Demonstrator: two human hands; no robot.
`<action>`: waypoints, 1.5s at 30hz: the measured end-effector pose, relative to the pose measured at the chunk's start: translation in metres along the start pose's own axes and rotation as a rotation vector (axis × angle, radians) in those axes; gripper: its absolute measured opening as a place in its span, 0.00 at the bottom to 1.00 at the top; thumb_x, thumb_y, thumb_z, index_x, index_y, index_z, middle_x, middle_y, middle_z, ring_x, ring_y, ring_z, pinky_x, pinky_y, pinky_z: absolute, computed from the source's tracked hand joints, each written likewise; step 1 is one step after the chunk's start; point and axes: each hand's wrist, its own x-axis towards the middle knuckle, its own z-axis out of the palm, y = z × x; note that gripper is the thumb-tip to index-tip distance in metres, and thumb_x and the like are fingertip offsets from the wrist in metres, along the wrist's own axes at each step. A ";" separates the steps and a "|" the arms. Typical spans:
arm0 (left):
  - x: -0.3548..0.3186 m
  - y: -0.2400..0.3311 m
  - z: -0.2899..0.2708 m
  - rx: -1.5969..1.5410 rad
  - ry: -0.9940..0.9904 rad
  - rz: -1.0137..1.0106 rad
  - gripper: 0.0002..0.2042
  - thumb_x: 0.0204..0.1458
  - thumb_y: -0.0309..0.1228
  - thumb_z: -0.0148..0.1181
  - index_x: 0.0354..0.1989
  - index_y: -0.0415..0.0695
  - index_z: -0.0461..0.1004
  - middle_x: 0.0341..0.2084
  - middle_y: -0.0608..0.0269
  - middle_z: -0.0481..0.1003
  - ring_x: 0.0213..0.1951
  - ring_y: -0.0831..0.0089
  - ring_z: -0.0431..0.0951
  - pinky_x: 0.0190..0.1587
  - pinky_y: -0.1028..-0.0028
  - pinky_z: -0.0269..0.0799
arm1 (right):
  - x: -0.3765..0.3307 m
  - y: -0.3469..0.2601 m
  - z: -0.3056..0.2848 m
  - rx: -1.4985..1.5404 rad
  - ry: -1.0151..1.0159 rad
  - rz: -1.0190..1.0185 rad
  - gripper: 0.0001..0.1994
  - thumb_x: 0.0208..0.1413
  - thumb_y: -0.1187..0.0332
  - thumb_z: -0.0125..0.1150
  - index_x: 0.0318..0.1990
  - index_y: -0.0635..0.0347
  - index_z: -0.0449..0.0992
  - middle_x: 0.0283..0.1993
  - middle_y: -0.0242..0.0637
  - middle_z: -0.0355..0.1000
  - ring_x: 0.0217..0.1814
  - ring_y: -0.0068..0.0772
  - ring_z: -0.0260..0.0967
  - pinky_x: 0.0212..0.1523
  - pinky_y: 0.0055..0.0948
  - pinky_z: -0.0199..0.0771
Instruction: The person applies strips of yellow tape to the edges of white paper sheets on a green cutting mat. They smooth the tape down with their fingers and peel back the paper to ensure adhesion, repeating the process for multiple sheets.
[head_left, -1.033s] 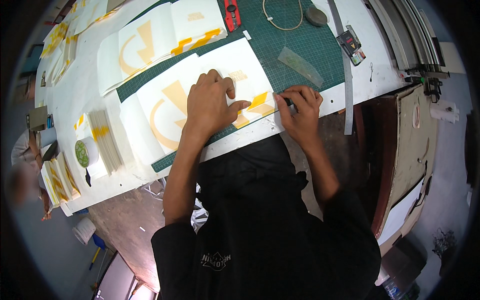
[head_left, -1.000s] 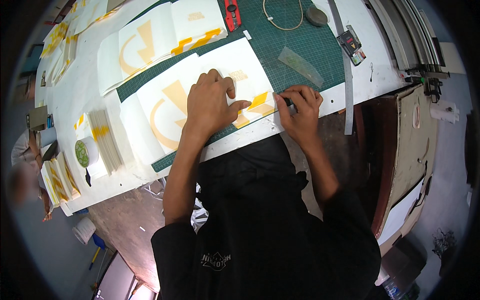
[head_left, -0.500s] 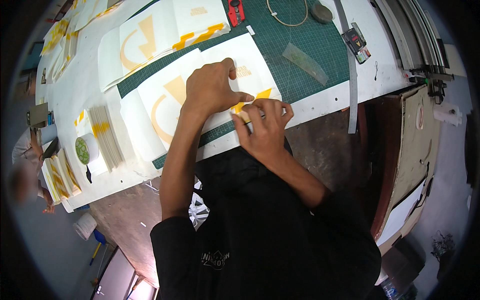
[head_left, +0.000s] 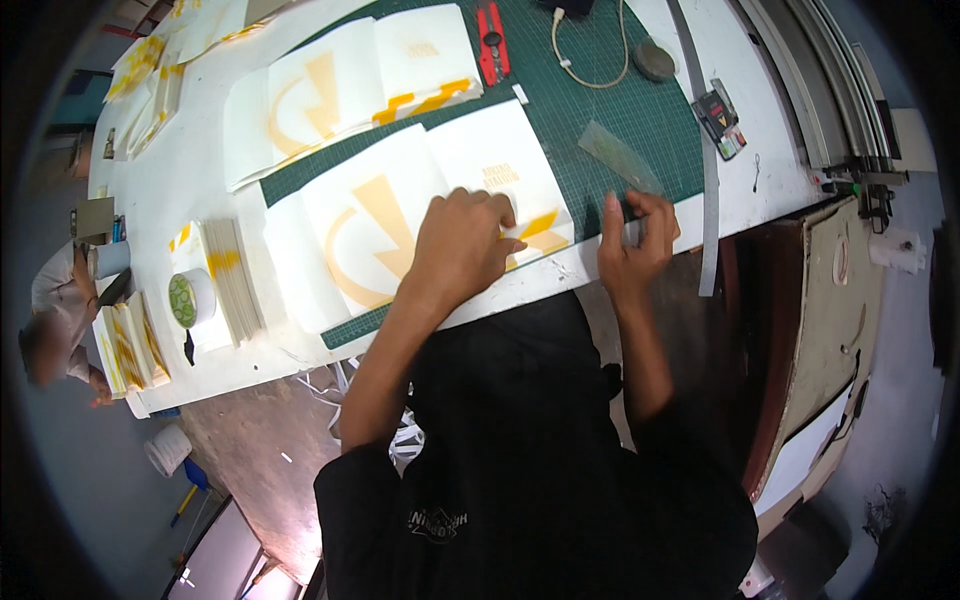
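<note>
A white printed paper sheet with a tan design and a yellow-striped lower edge lies on the green cutting mat. My left hand rests on its lower right part, fingers bent, thumb and forefinger apart beside the yellow stripe. To the right, at the table's front edge, my right hand is raised with the thumb apart from the curled fingers; I see nothing held in it. Its fingertips are close to the lower end of a clear plastic strip on the mat.
Beyond lies another printed sheet stack, with a red cutter beside it. A cable, a round grey object and a steel ruler are farther right. A tape roll sits left by folded stacks. Another person is at far left.
My right hand has left the sheet's striped edge and moved right, toward the clear strip. My left hand stays on the sheet, its fingers lower and closer to the stripe. The view has shifted slightly.
</note>
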 end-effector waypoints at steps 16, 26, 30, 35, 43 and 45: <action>-0.047 -0.083 -0.228 -0.279 1.567 0.170 0.12 0.64 0.23 0.67 0.52 0.29 0.78 0.42 0.51 0.85 0.41 0.73 0.85 0.47 0.77 0.82 | 0.001 -0.006 -0.004 0.036 0.008 -0.048 0.09 0.58 0.73 0.72 0.43 0.63 0.79 0.44 0.42 0.77 0.49 0.44 0.72 0.56 0.43 0.64; 0.122 -0.101 -0.144 0.145 0.518 0.188 0.05 0.59 0.27 0.64 0.40 0.46 0.85 0.38 0.56 0.83 0.41 0.52 0.84 0.47 0.58 0.79 | 0.004 -0.010 -0.004 0.044 0.015 -0.057 0.08 0.57 0.74 0.72 0.42 0.63 0.78 0.42 0.40 0.78 0.47 0.42 0.74 0.56 0.45 0.61; 0.120 -0.116 -0.091 0.036 0.281 0.054 0.09 0.59 0.33 0.67 0.42 0.42 0.86 0.39 0.51 0.84 0.43 0.52 0.84 0.48 0.59 0.78 | 0.004 -0.010 -0.004 0.076 0.000 -0.048 0.08 0.57 0.73 0.72 0.41 0.62 0.79 0.41 0.39 0.79 0.46 0.41 0.74 0.57 0.45 0.61; 0.096 -0.087 -0.088 0.082 0.188 -0.001 0.12 0.56 0.34 0.71 0.42 0.39 0.85 0.41 0.49 0.83 0.44 0.52 0.84 0.50 0.61 0.78 | 0.003 -0.009 -0.005 0.089 -0.025 -0.064 0.07 0.58 0.73 0.72 0.40 0.62 0.79 0.40 0.38 0.79 0.46 0.41 0.73 0.57 0.45 0.60; 0.058 -0.068 -0.059 0.291 0.573 0.235 0.15 0.53 0.33 0.74 0.47 0.42 0.82 0.40 0.55 0.80 0.46 0.55 0.79 0.51 0.58 0.71 | -0.004 -0.014 -0.022 0.154 -0.361 -0.053 0.13 0.56 0.75 0.64 0.50 0.61 0.82 0.49 0.40 0.76 0.55 0.43 0.70 0.63 0.49 0.54; 0.030 -0.056 -0.040 0.230 0.474 0.364 0.16 0.52 0.35 0.75 0.47 0.43 0.82 0.39 0.55 0.78 0.44 0.55 0.77 0.49 0.58 0.69 | -0.008 -0.022 -0.024 0.122 -0.401 -0.072 0.16 0.55 0.75 0.62 0.52 0.62 0.82 0.50 0.41 0.75 0.56 0.43 0.68 0.64 0.51 0.53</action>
